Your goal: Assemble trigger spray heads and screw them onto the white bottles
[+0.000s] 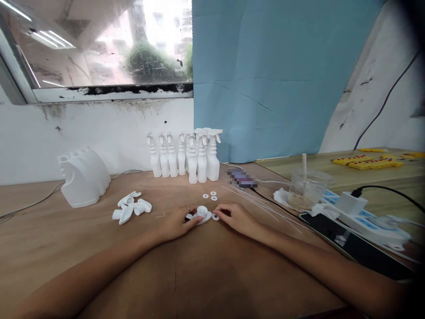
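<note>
White trigger head [202, 214] is pinned mid-counter [99, 248] by left hand [175, 223], fingers curled on it; right hand [236, 217] pinches a washer [215, 217] (two spares behind) — seating step, alignment needed next.

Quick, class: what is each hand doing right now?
Left hand: fingers closed on the white spray head.
Right hand: fingertips pinching a small white ring on the table.

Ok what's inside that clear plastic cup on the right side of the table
A white stick stands up out of the clear cup, and a shallow brownish layer sits at the bottom. What that layer is cannot be told; the stick's lower end is blurred by the cup wall.
</note>
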